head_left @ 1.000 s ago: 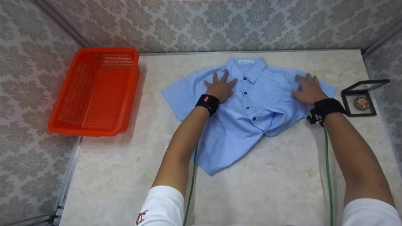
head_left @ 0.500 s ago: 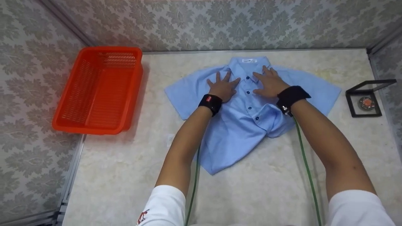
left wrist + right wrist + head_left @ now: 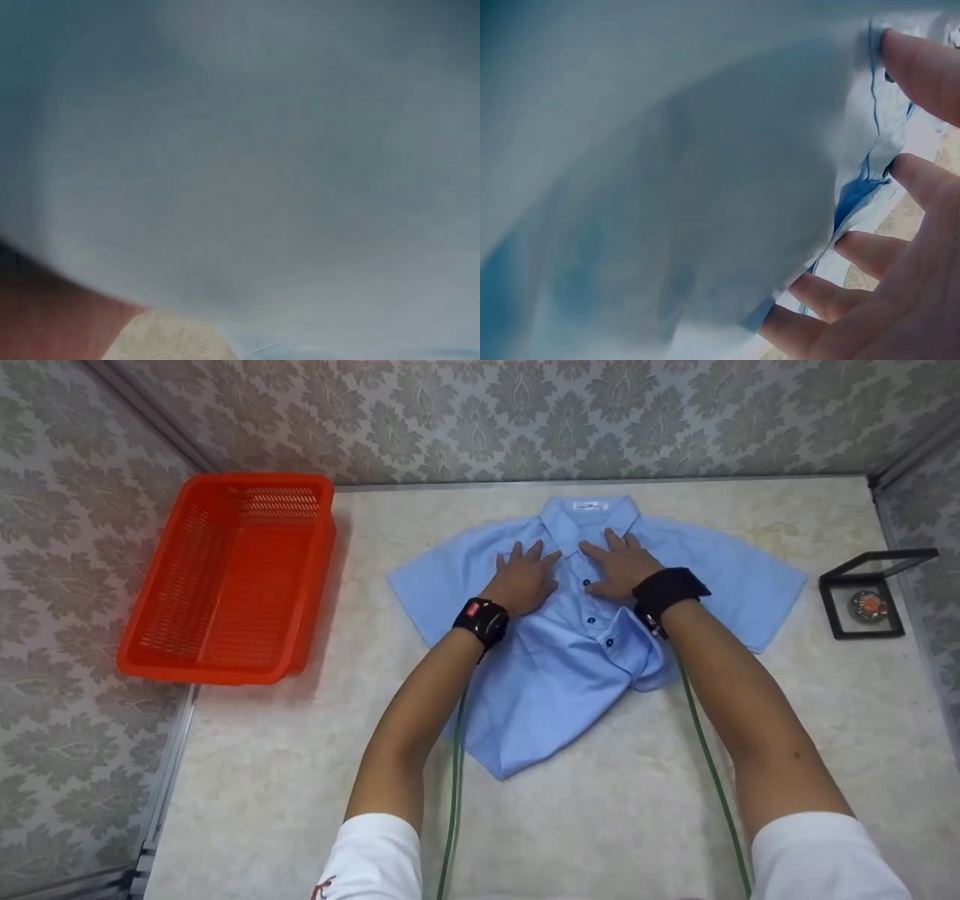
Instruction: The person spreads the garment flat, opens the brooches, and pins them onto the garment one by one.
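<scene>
A light blue short-sleeved shirt (image 3: 555, 690) lies front up on the table, its collar toward the back wall and its lower part folded askew. On the shirt's left chest side rests my left hand (image 3: 523, 583), fingers spread. My right hand (image 3: 622, 570) lies on the other side of the button row just below the collar, its fingers also spread and touching the cloth. A raised fold of the shirt stands beside the right wrist. Blurred blue cloth fills most of the left wrist view. In the right wrist view the fingers (image 3: 907, 60) touch the shirt near its placket.
A red plastic basket (image 3: 309, 615) stands at the left of the table (image 3: 637, 825). At the right edge sits a small black frame (image 3: 834, 611) with its lid raised and a round patterned item (image 3: 868, 606) inside. Green cables (image 3: 712, 772) trail from both wrists.
My right hand has moved left from the shirt's right sleeve to beside the buttons. My left hand has shifted slightly, staying on the shirt's chest. The right sleeve is now uncovered.
</scene>
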The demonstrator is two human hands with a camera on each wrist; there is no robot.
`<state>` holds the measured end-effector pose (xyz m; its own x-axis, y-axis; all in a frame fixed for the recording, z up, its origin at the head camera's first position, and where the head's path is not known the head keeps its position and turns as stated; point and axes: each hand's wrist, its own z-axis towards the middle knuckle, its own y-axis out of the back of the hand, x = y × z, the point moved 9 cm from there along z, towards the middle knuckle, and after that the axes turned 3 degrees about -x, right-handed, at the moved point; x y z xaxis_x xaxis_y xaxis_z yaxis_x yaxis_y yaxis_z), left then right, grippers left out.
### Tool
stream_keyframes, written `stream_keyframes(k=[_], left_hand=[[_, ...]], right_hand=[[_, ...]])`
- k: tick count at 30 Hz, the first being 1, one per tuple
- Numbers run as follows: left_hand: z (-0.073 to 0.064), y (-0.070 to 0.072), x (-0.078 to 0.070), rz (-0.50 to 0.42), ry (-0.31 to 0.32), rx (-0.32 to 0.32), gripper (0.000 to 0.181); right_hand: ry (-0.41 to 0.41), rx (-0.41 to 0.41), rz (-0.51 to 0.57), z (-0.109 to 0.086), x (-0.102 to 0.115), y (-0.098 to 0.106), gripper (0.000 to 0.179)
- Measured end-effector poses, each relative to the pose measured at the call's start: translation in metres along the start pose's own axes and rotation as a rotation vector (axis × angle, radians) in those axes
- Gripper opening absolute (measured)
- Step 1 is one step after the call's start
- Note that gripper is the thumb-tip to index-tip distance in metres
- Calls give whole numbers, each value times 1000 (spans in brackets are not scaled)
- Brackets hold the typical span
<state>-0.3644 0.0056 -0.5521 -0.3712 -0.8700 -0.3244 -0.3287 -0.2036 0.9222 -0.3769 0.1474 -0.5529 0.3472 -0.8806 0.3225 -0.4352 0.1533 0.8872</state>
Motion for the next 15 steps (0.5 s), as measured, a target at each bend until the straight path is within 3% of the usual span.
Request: stream_keyframes(k=[5,9,12,15], left_hand=[[-35,21,12,-63,-34,-161,51],[-70,35,26,-93,-40,-308,37],[-99,34,32,-86,0,-365,21],[-128,22,32,-57,61,-358,14]], right_hand=[[-3,6,3,2,-2,-2,81],[-2,9,14,1,-1,-1,81],[-6,7,12,-1,0,0,80],[-9,1,20,-1,1,0,80]])
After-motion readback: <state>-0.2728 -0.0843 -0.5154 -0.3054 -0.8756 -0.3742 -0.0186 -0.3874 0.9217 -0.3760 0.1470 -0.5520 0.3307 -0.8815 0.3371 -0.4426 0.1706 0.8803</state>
